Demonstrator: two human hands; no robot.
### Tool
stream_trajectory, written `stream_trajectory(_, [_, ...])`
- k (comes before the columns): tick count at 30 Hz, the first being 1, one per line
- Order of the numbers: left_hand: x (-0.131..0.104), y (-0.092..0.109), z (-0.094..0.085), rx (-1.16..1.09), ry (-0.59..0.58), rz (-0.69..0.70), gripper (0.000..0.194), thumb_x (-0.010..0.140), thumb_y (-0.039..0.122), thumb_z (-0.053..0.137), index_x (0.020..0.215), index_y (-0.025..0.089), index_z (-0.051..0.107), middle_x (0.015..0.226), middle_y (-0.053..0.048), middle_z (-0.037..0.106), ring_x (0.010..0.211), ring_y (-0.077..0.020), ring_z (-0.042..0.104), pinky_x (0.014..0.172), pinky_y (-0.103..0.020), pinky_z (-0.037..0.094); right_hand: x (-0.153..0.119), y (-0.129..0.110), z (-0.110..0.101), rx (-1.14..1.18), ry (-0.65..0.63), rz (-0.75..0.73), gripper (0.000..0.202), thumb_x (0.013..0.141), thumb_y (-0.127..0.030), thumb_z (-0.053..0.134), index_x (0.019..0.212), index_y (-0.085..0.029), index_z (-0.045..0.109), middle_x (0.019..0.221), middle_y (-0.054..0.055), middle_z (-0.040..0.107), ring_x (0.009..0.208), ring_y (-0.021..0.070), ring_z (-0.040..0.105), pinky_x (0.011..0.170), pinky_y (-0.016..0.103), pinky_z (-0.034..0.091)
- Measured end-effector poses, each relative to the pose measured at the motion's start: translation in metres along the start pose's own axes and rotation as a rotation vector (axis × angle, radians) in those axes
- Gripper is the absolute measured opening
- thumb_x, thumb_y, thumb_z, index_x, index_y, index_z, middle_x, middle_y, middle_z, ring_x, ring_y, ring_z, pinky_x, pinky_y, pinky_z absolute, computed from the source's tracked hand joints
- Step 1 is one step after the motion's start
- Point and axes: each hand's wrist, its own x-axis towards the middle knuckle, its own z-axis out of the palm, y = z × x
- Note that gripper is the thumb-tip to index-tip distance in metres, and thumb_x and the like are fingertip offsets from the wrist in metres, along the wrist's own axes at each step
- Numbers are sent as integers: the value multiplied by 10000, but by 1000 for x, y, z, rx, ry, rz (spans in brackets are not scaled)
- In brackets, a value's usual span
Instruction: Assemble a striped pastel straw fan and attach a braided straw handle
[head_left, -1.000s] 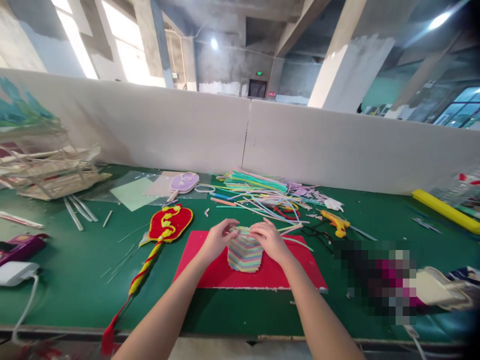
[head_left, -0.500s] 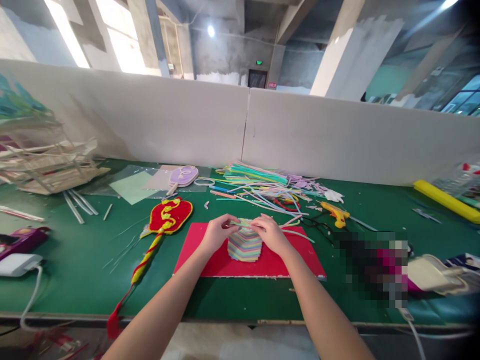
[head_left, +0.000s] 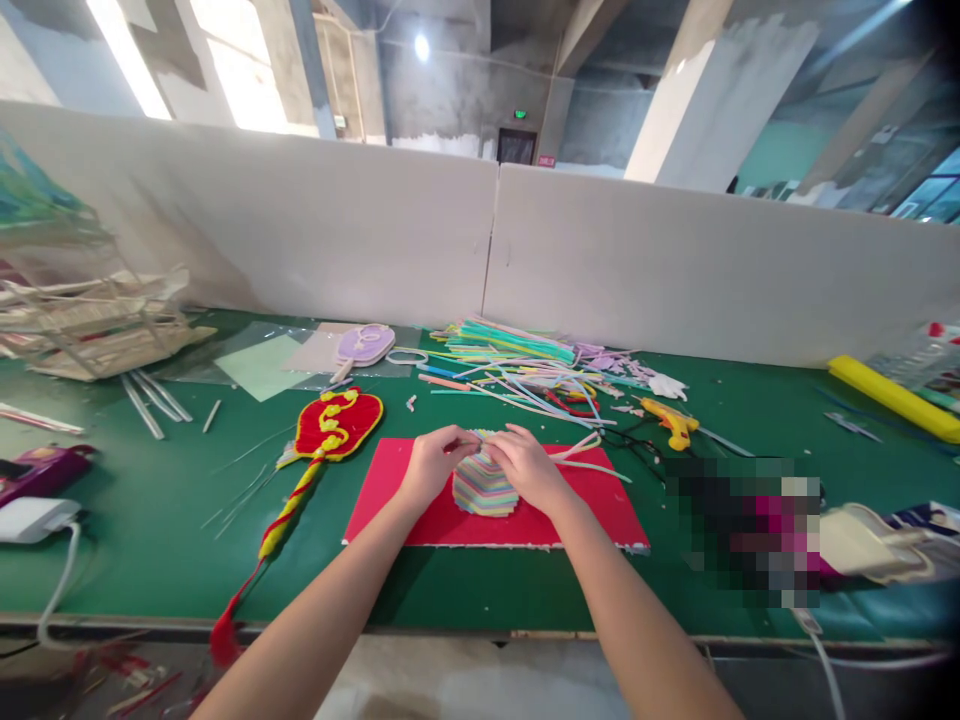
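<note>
A striped panel of pastel pipe cleaners (head_left: 486, 488), in zigzag rows, lies on a red board (head_left: 420, 520) in the middle of the table. Fingers pinched, my left hand (head_left: 436, 465) grips its upper left edge. My right hand (head_left: 529, 468) pinches the top edge from the other side, fingertips close to those of the left. Loose ends of pale pipe cleaners (head_left: 589, 458) stick out to the right from beneath my right hand. The fingers hide part of the top edge.
A red and yellow fan (head_left: 352, 428) with a tassel lies left of the board. Behind are a purple fan (head_left: 366, 346) and a pile of pipe cleaners (head_left: 510, 345). To the right lie a yellow glue gun (head_left: 670, 422) with a cord and a yellow bar (head_left: 892, 398).
My fingertips have come closer together at the panel's top edge, the right hand shifting left. The panel's upper sides look more drawn in. The view has tilted slightly.
</note>
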Motion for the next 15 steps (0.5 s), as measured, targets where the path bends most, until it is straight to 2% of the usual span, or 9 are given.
stream_trajectory(3, [-1,0,-1,19,-34,66,106,757,252,603,803,196,681,748,-4,691,667,-136,605,633,-220,461,-1,6,5,25,19,55,245,921,-293,418,844,-206,633,769,29,635,761,161,589,738,301,405])
stream_trajectory(8, [-3,-2,-2,45,-87,211,144,806,269,567,882,203,670,822,-18,691,744,-133,618,705,-221,463,-5,15,5,70,82,93,202,888,-315,494,825,-207,653,732,15,597,737,151,566,687,277,364])
stream_trajectory(11, [-3,-3,-1,55,-53,180,145,815,270,551,861,203,671,809,-18,698,743,-138,626,704,-223,466,-6,16,6,91,115,102,195,873,-320,519,818,-206,667,750,24,602,733,153,558,696,282,369])
stream_trajectory(15, [0,-6,1,49,-41,74,139,796,266,557,829,201,675,771,-8,698,700,-140,625,677,-228,466,-5,16,8,126,133,117,210,867,-332,522,817,-199,678,752,33,603,712,151,552,680,276,390])
